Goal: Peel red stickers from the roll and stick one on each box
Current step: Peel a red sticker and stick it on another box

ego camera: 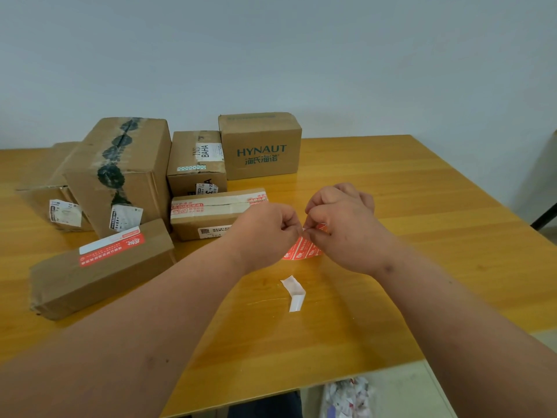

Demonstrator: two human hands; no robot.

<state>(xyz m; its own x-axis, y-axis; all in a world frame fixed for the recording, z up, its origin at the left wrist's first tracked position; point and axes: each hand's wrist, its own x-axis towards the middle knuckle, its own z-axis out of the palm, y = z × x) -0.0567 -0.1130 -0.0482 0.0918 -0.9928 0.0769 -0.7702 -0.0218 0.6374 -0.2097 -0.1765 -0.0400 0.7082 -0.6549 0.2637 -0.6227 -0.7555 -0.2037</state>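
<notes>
Both hands meet above the table's middle. My left hand (268,229) and my right hand (343,224) pinch the edge of a red sticker strip (303,250) that curls down between them; its far part is hidden by my fingers. Several cardboard boxes stand at the left and back. The flat front box (99,270) carries a red sticker (113,251) on its top. The low box (211,212) behind my left hand shows red-printed tape. Further back are a tall box (120,173), a small box (196,161) and a HYNAUT box (260,146).
A white backing scrap (294,294) lies on the yellow wooden table (407,236) in front of my hands. Another box (51,188) sits at the far left. Crumpled paper waste (346,396) lies on the floor below the table's near edge.
</notes>
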